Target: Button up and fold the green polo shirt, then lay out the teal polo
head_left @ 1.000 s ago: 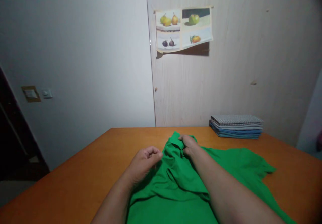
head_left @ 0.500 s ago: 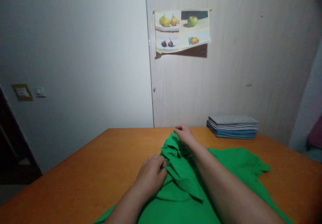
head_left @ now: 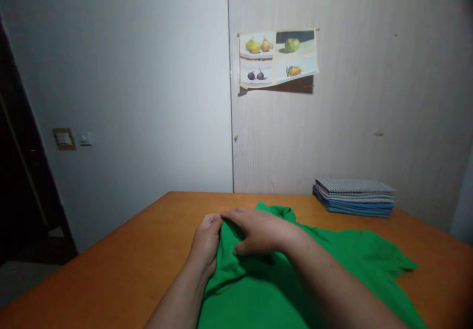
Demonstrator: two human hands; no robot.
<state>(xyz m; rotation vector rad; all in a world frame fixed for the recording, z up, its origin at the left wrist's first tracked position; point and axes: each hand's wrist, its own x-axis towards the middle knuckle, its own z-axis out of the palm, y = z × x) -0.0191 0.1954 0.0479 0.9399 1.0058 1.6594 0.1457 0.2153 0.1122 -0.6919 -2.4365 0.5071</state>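
Note:
A bright green shirt lies crumpled on the orange wooden table, its collar end pointing to the far edge. My left hand is closed on the shirt's left edge, fingers curled into the cloth. My right hand reaches across to the left and rests on top of the fabric, fingers bent and pressed on a fold beside my left hand. Both forearms come in from the bottom of the picture and cover part of the shirt.
A stack of folded striped and blue cloths sits at the table's far right by the wall. A fruit picture hangs on the pale wooden panel. A wall switch and a dark doorway are on the left.
My right hand has left the collar at the far end and moved left to meet my left hand. The left hand has shifted forward along the shirt's edge. The camera turned slightly.

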